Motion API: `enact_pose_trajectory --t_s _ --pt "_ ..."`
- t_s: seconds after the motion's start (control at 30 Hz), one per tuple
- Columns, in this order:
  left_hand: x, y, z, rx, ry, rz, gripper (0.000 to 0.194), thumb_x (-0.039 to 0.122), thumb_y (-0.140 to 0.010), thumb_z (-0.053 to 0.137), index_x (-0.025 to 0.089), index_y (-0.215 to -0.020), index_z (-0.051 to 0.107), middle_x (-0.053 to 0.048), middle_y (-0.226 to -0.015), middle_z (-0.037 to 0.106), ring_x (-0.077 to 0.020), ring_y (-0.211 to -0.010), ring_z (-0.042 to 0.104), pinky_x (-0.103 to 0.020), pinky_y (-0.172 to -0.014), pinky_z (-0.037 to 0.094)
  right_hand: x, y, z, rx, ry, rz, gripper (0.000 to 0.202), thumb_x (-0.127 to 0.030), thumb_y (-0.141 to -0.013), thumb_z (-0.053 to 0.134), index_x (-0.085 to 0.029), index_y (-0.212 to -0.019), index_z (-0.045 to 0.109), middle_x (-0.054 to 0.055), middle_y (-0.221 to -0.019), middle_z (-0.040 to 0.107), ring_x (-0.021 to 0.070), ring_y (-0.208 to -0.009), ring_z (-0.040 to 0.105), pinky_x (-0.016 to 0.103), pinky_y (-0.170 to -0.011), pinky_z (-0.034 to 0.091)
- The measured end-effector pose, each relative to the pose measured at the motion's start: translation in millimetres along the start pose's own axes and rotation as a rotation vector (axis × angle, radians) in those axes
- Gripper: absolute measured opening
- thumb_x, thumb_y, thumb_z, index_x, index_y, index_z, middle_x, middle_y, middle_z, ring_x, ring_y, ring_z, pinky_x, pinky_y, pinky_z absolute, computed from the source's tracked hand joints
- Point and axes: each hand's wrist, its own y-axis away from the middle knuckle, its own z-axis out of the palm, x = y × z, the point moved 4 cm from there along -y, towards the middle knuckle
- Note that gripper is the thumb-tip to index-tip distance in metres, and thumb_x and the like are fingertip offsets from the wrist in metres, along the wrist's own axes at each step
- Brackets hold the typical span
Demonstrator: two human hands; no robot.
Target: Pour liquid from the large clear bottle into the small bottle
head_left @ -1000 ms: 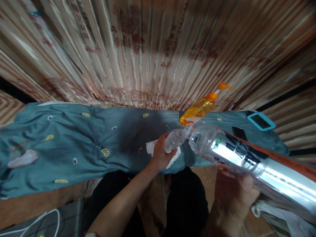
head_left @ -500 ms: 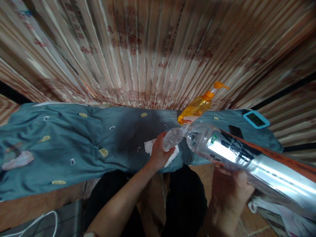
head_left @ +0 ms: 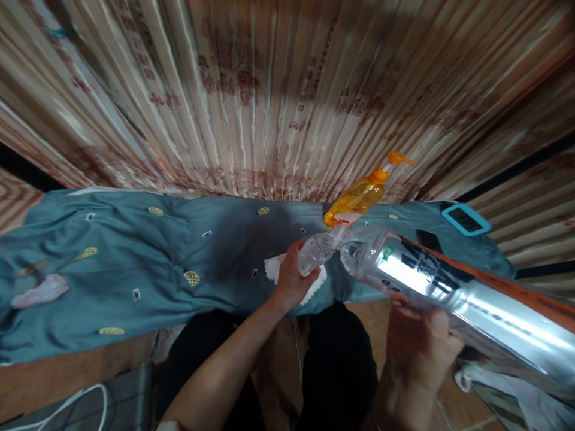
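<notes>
My left hand (head_left: 294,276) is closed round a small clear bottle (head_left: 315,252), which leans with its neck up to the right. A large clear bottle (head_left: 431,281) with a silver and orange label lies tilted in my right hand (head_left: 422,335), its mouth meeting that of the small bottle. Behind the two necks stands a pump bottle (head_left: 357,199) of yellow-orange liquid with an orange pump. Under my left hand a white scalloped sheet (head_left: 314,288) rests on the teal cloth (head_left: 233,239).
On the cloth's right end are a blue-framed device (head_left: 466,219) and a dark flat object (head_left: 429,240). A pale crumpled item (head_left: 41,291) lies far left. A pleated curtain (head_left: 269,102) hangs behind. A white cable (head_left: 102,401) is at the lower left.
The view has shifted slightly. Both hands keep their hold, and the two bottles remain mouth to mouth.
</notes>
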Motion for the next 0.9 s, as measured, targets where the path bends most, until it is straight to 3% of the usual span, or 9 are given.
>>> enact_pose_trajectory --t_s 0.53,0.9 --pt "-0.3 0.2 0.3 -0.020 -0.017 0.002 0.056 0.016 -0.065 0.070 0.019 -0.116 0.045 -0.007 -0.116 0.059 -0.0240 -0.108 0.057 -0.043 -0.094 0.045 -4.2 -3.0 7.7 -0.051 0.042 -0.018 0.042 -0.029 -0.063 0.069 -0.023 -0.104 0.060 0.003 -0.119 0.058 0.0265 -0.119 0.049 0.050 -0.095 0.047" --pt "0.7 0.0 0.0 -0.014 -0.025 0.012 0.056 0.017 -0.065 0.070 0.019 -0.115 0.046 -0.007 -0.114 0.060 -0.0240 -0.106 0.058 -0.042 -0.094 0.046 0.7 -0.7 0.2 0.006 0.108 0.071 0.058 -0.046 -0.059 0.072 -0.019 -0.108 0.058 0.005 -0.106 0.061 0.0249 -0.105 0.058 0.046 -0.087 0.050"
